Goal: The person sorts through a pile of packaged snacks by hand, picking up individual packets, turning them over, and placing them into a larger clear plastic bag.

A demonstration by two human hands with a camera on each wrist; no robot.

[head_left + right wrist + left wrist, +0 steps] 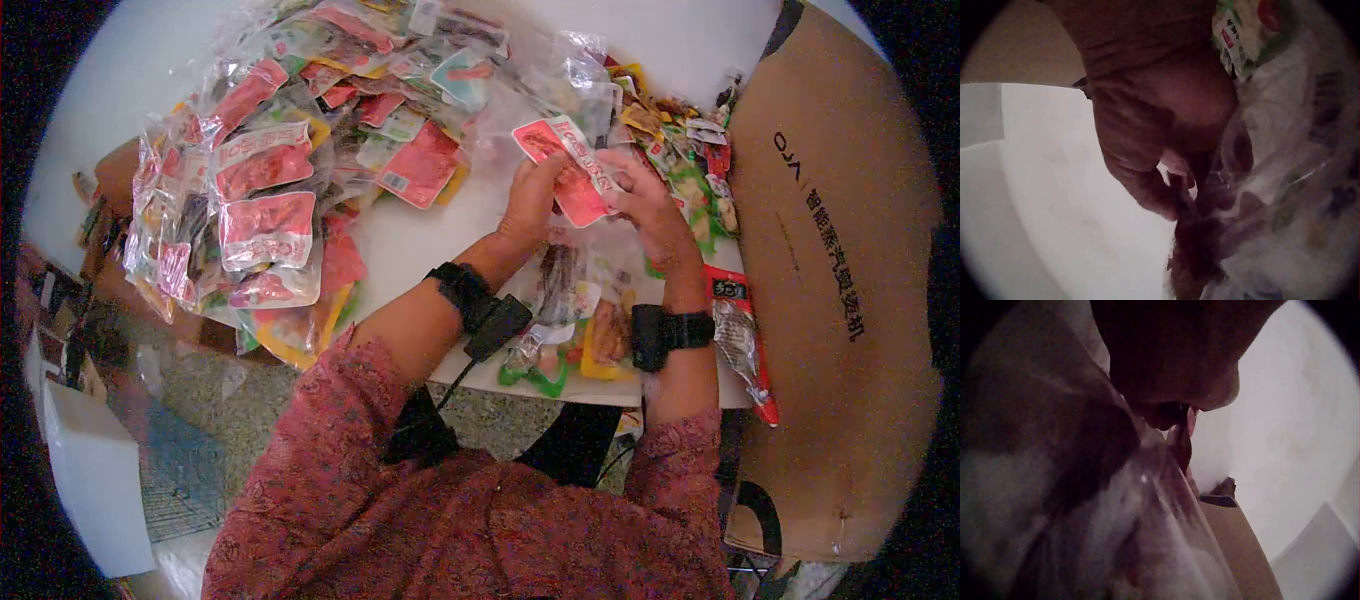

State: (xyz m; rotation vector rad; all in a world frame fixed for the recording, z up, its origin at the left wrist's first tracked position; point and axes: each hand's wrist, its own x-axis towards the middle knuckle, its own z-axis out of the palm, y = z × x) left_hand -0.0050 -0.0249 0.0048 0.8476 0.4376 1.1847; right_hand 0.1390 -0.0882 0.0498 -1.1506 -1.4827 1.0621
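Note:
Both hands hold a red-and-white snack packet above a clear plastic bag on the table. My left hand grips its left edge, with the thumb lying over the printed face. At the packet's right edge, the fingers of my right hand are bent and pinch it. Crinkled clear plastic fills much of the left wrist view close to that hand. In the right wrist view, clear plastic also lies beside the curled fingers. The packet's underside is hidden in the head view.
A big heap of bagged red packets covers the left and back of the white table. Small colourful packets lie at the right, beside a tall cardboard box. More packets sit at the front edge, under the forearms.

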